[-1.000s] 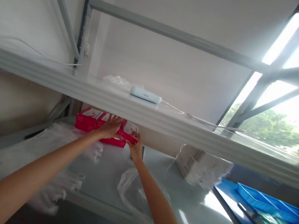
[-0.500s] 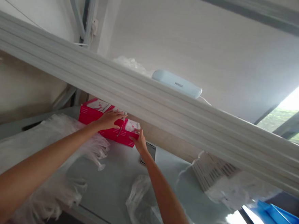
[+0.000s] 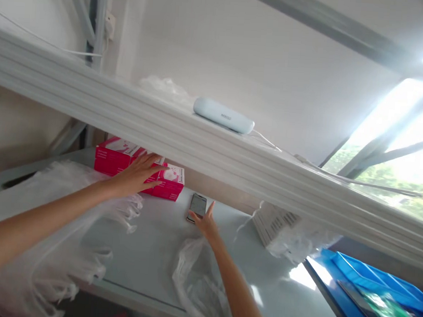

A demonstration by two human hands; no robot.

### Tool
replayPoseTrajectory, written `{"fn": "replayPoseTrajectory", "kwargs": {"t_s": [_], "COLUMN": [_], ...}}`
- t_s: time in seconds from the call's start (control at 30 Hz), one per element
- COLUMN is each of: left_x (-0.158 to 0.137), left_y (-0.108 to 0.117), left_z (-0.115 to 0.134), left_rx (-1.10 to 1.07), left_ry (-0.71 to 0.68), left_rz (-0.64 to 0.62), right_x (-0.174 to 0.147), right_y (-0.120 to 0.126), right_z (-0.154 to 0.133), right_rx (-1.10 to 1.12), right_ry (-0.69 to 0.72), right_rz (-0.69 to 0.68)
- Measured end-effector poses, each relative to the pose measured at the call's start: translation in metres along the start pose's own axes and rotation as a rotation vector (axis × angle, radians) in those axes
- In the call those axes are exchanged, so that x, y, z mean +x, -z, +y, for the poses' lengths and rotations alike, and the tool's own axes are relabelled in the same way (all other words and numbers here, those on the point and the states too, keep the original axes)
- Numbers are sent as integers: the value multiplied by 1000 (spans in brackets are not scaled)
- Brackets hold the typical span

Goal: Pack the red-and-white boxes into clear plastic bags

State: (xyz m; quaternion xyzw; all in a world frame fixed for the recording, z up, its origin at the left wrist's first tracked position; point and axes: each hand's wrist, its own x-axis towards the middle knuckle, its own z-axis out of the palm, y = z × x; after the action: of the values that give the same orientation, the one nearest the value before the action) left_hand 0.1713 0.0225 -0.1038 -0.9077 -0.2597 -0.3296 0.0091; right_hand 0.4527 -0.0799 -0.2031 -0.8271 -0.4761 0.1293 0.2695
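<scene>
Pink-and-white boxes (image 3: 169,188) stand in a row at the back of the grey table (image 3: 144,240), below the shelf. My left hand (image 3: 138,175) is in front of them with its fingers spread; whether it touches them I cannot tell. Off to the right of the boxes lies a smartphone (image 3: 197,206), flat with its screen up. My right hand (image 3: 207,222) is at the phone's near right corner, thumb and fingers apart, gripping nothing. White plastic bags (image 3: 47,224) lie in a heap under my left forearm.
A grey shelf beam (image 3: 163,121) crosses above the table and carries a pale blue case (image 3: 223,116) with a white cable. Clear plastic film (image 3: 199,273) lies near the front. On the right are a plastic-wrapped stack (image 3: 275,228) and a blue tray (image 3: 380,281).
My right hand has left the boxes and moved down and right beside the phone. My left hand has drawn back a little from the boxes. The view has shifted right.
</scene>
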Motion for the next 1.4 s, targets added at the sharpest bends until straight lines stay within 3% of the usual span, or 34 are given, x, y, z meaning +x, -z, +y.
{"fn": "replayPoseTrajectory", "kwargs": {"t_s": [0.17, 0.27, 0.37, 0.6, 0.9, 1.0, 1.1, 1.17, 1.27, 1.3, 1.4], "left_x": [-46, -73, -88, -96, -86, -80, -71, -65, -58, -58, -67], "left_y": [7, -4, -15, -39, -46, -48, -46, -42, -35, -33, -21], "left_z": [86, 129, 156, 184, 202, 203, 208, 215, 231, 236, 251], "left_rx": [-206, -160, -101, -133, 64, 100, 146, 207, 287, 301, 289], "left_ry": [-212, -331, -411, -522, -660, -673, -681, -694, -760, -790, -901], "left_rz": [-295, -325, -353, -393, -285, -231, -178, -146, -95, -75, -1], "right_x": [-16, -15, -12, -5, -2, -8, -31, -57, -105, -121, -154], "right_y": [-17, -27, -23, 22, 90, 105, 115, 118, 117, 116, 114], "right_z": [-24, -37, -29, 36, 127, 129, 100, 72, 35, 26, 13], "right_rx": [-212, -354, -372, -232, -270, -292, -201, 5, 415, 531, 768], "right_ry": [-37, -59, -42, -105, -191, -163, -19, 95, 217, 248, 333], "right_rz": [84, 192, 261, 245, 301, 377, 440, 275, -225, -332, -471]}}
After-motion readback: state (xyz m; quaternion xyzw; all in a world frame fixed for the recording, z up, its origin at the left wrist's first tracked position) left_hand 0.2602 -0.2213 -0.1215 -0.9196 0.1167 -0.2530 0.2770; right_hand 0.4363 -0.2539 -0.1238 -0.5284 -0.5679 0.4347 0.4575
